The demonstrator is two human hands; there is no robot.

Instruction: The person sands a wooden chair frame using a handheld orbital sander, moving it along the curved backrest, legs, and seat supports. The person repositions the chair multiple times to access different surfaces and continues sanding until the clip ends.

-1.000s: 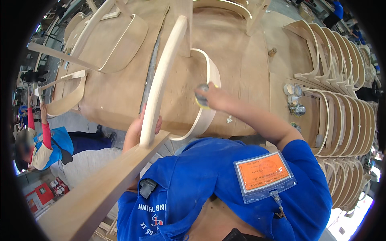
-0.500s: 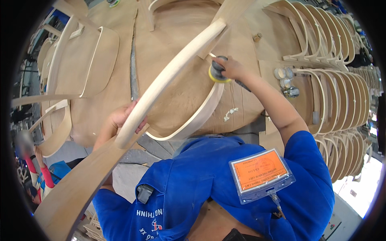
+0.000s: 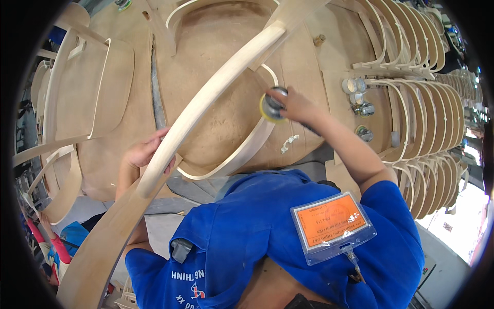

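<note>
A pale wooden chair frame (image 3: 206, 103) with a thick curved rail crosses in front of me from lower left to top right. My left hand (image 3: 149, 153) is wrapped round the lower part of this rail, its fingers partly hidden behind the wood. Below the rail, a thin curved band (image 3: 247, 149) of the frame bows out to the right. My right hand (image 3: 298, 105) grips a round orbital sander (image 3: 273, 104) with a dark body and yellow pad edge. The pad is against or very close to the band's outer right side; exact contact cannot be made out.
Brown sheeting covers the table (image 3: 303, 56). Rows of curved wooden frames (image 3: 427, 113) stand at the right, beside round discs (image 3: 352, 85) and another sander (image 3: 364, 134). More chair parts (image 3: 110, 87) lie at the left. A co-worker's pink sleeve (image 3: 60, 248) shows at far left.
My right hand has brought the sander nearer to me along the curved band, uncovering the band's upper part. The sander's pad has tilted. My left hand keeps its hold; the view has shifted slightly.
</note>
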